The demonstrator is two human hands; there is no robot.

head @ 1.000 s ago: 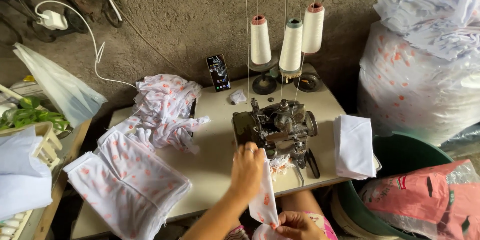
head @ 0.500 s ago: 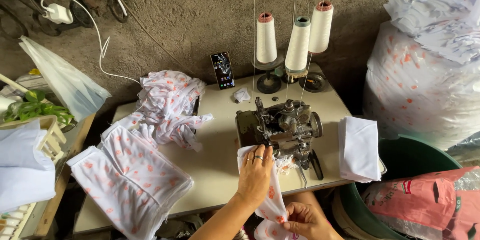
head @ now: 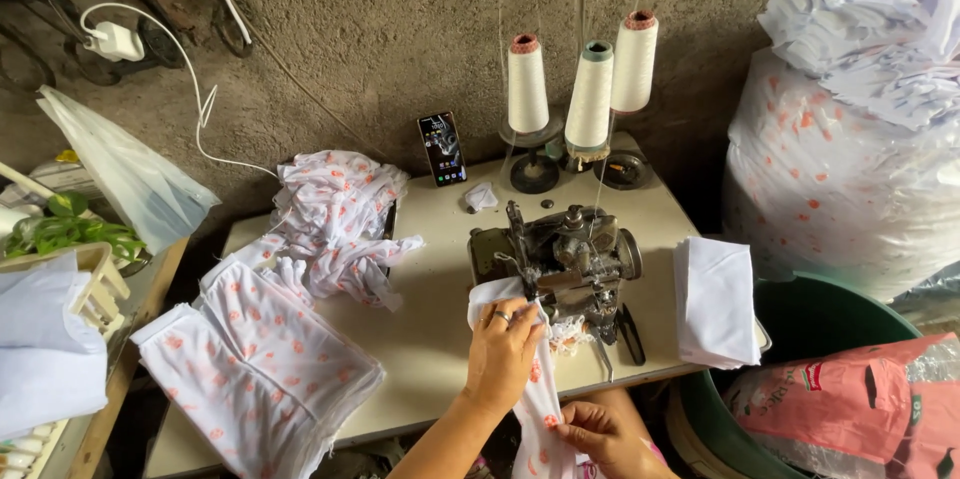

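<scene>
My left hand (head: 503, 355), a ring on one finger, presses flat on a white cloth piece with orange print (head: 538, 401) at the front of a dark sewing machine (head: 562, 261). The cloth runs from the machine's foot down over the table edge. Lower down, my right hand (head: 600, 436) pinches the hanging end of the same cloth. Three thread cones (head: 585, 89) stand behind the machine.
A heap of printed pieces (head: 335, 219) and a flat stack (head: 255, 369) lie left on the table (head: 430, 339). Folded white cloth (head: 715, 299) lies right. A phone (head: 442, 149) leans on the wall. A green tub (head: 830, 324) and a big bag of cloth (head: 850, 159) stand right.
My left hand has slid forward along the cloth toward the machine's foot, and the cloth's top end now lies at the machine. My right hand stays low on the hanging end.
</scene>
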